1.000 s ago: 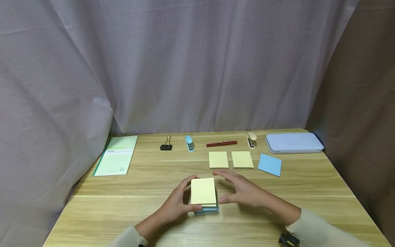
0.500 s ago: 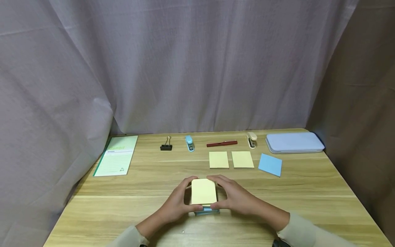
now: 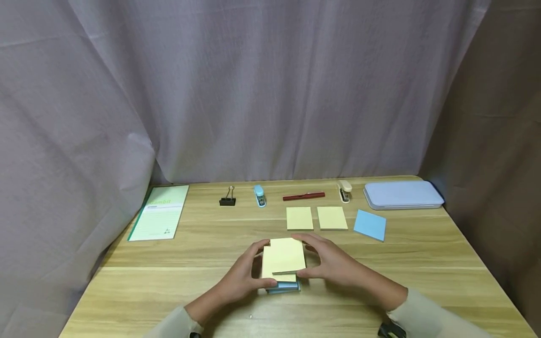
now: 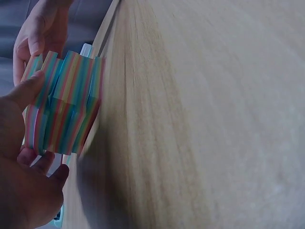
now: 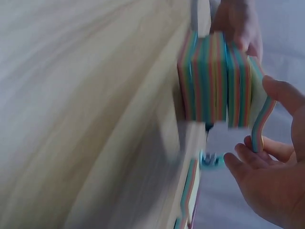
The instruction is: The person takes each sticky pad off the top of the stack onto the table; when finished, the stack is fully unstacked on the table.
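Note:
A tall stack of sticky note pads [image 4: 64,107], with rainbow-striped edges, stands on the table in front of me. My left hand [image 3: 241,274] grips its left side, thumb on the near edge and fingers at the far edge. My right hand [image 3: 334,263] pinches the topmost yellow sticky note pad [image 3: 288,256] between thumb and fingers. That pad sits off the stack's line, shifted right and away from me. In the right wrist view the pad's striped edge [image 5: 262,121] tilts apart from the rest. Blue pads [image 3: 286,285] show lower in the stack.
Behind the stack lie two yellow pads [image 3: 299,218] [image 3: 332,218] and a blue pad [image 3: 370,225]. Along the back are a binder clip [image 3: 227,201], two small staplers [image 3: 259,196] [image 3: 344,191], a red pen [image 3: 303,196] and a pale case [image 3: 403,195]. A notebook [image 3: 159,212] lies left.
My right hand came in to the stack, took hold of the top pad and slid it right and away from me. My left hand has stayed in place.

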Demonstrator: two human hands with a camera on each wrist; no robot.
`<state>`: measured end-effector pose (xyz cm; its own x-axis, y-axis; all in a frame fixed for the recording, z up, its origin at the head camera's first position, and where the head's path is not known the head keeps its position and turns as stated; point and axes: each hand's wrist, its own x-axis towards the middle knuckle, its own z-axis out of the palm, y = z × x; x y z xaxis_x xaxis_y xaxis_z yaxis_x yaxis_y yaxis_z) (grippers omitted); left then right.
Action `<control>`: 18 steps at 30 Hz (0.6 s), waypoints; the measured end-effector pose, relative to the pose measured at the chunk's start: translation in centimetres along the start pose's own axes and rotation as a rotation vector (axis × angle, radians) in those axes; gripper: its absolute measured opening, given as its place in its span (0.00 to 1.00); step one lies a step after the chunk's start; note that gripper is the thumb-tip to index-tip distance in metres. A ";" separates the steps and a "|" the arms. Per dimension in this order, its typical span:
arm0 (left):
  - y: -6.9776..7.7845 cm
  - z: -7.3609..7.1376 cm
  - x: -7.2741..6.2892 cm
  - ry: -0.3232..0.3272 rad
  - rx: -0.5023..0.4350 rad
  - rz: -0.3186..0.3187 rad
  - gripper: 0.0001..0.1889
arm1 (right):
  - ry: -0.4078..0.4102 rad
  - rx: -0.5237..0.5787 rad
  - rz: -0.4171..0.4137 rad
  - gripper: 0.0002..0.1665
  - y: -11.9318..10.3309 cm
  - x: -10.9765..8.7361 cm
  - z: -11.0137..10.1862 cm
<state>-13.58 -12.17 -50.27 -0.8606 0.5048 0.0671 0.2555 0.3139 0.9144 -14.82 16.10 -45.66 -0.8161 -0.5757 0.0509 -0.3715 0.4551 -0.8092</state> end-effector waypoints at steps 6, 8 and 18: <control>0.1 0.0 0.0 0.003 0.020 0.011 0.47 | 0.050 0.003 0.052 0.52 2.3 -1.2 -2.3; 0.2 0.0 0.0 0.005 0.019 0.013 0.47 | 0.074 0.006 0.063 0.52 3.1 -1.4 -3.0; 0.2 0.0 0.0 0.003 0.023 0.025 0.47 | 0.068 -0.178 0.100 0.53 6.3 -1.5 -3.5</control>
<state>-13.51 -12.08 -50.08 -0.8552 0.5102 0.0913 0.2872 0.3198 0.9029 -17.46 22.22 -48.78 -0.8785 -0.4774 0.0196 -0.3544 0.6237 -0.6967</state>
